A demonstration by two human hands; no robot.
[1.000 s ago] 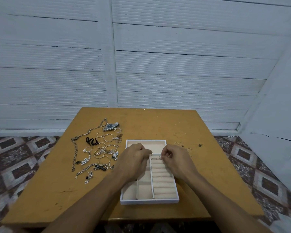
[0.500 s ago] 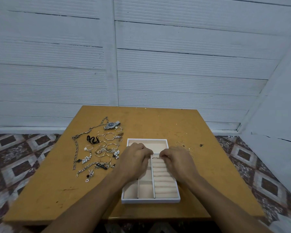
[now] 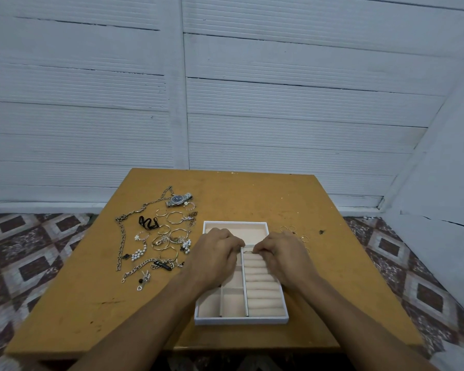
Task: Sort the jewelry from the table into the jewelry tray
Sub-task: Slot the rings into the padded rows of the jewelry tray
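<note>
My right hand (image 3: 281, 255) pinches a small ring (image 3: 248, 252) at the far end of the jewelry tray (image 3: 241, 321), on its padded rolls. My left hand (image 3: 214, 253) is curled beside it, and I cannot tell whether it holds anything. I judge the sorting barely begun: the other compartments look bare, the jewelry heap (image 3: 158, 236) lies on the table (image 3: 252, 194) left of the tray, and a few thin rings (image 3: 292, 231) lie to its right.

A: Place type?
B: Domestic room, plain.
A: Evidence?
B: White-painted plank wall (image 3: 292, 108), brown-and-white patterned floor tiles (image 3: 24, 253), small scuffed wooden table (image 3: 252, 199) set near the wall.
</note>
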